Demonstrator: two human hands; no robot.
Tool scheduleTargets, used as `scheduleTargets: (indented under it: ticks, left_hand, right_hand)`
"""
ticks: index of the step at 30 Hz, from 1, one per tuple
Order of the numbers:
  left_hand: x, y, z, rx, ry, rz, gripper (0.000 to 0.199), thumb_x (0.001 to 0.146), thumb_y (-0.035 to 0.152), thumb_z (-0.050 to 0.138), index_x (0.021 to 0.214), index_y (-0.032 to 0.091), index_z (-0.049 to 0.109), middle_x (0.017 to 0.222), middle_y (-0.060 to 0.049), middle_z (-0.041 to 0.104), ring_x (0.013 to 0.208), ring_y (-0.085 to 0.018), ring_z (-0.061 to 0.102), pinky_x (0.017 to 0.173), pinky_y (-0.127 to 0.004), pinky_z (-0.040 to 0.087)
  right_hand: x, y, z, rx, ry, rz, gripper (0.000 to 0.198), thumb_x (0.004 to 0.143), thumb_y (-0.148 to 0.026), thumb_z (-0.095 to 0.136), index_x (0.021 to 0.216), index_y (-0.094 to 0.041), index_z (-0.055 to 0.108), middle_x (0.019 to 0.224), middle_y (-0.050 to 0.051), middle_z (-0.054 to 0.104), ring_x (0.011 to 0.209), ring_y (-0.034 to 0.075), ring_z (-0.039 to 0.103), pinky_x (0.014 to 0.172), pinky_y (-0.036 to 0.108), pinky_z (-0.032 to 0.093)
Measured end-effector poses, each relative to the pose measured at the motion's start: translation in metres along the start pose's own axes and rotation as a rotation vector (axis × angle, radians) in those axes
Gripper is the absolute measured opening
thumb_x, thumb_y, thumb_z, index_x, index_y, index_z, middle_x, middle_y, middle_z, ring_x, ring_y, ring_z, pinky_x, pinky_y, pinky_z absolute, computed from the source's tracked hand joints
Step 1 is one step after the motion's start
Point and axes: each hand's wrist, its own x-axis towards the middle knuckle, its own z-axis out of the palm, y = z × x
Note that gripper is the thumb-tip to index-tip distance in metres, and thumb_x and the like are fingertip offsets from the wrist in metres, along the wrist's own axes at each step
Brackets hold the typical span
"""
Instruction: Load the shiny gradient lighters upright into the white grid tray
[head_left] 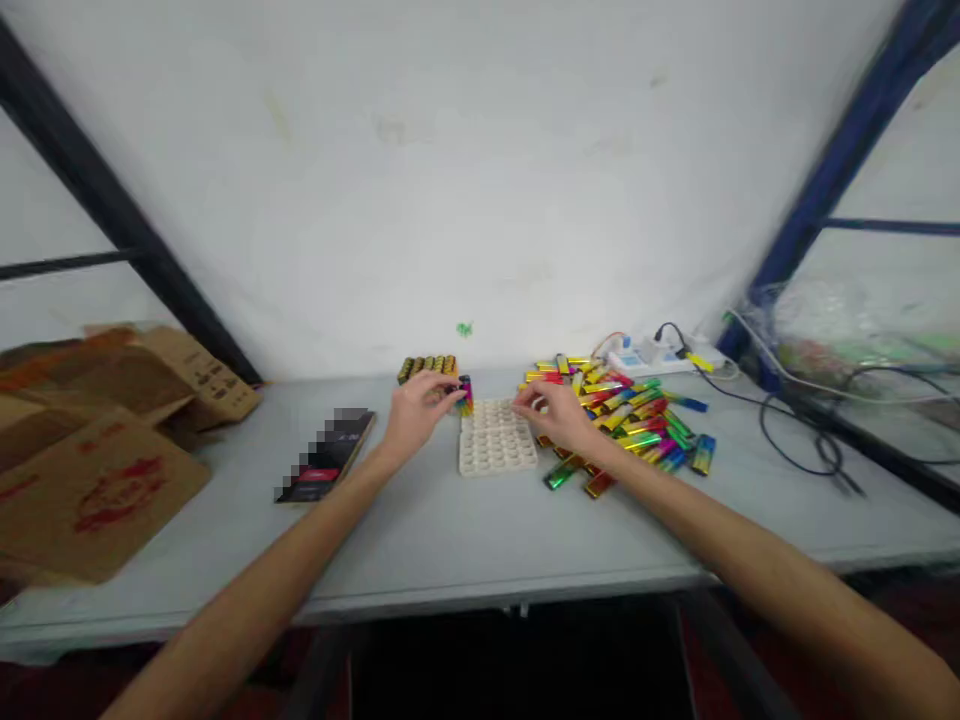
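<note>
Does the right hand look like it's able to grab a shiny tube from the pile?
Probably yes. The right hand is right by the pile, and nothing seems to block it, though I can't tell if its fingers already hold something.

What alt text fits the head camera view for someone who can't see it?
A person's left hand and right hand are at a white tray on a gray table, shiny colored tubes piled right, a cardboard box far left.

Our left hand (414, 408) and right hand (564, 412) are bare, as are our long, slim forearms (296, 562), which narrow towards the hands.
</note>
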Motion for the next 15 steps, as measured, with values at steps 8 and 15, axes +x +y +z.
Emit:
scheduleTargets:
  ticks: [8, 15]
  left_hand:
    - [0.001, 0.003, 0.01, 0.069, 0.007, 0.125, 0.028, 0.091, 0.047, 0.069, 0.095, 0.019, 0.07, 0.091, -0.005, 0.071, 0.078, -0.017, 0.066, 0.071, -0.03, 0.06]
    - [0.001, -0.003, 0.013, 0.071, -0.037, 0.185, 0.021, 0.093, 0.039, 0.068, 0.093, 0.018, 0.069, 0.091, -0.005, 0.069, 0.081, -0.017, 0.066, 0.073, -0.031, 0.058]
  right_hand:
    - [0.004, 0.001, -0.005, -0.036, -0.012, 0.053, 0.005, 0.087, -0.018, 0.074, 0.083, -0.016, 0.072, 0.08, 0.005, 0.075, 0.071, 0.016, 0.067, 0.067, 0.026, 0.048]
    - [0.007, 0.002, -0.009, -0.051, -0.002, 0.074, 0.006, 0.085, -0.017, 0.075, 0.08, -0.016, 0.072, 0.079, 0.005, 0.075, 0.069, 0.016, 0.065, 0.066, 0.026, 0.048]
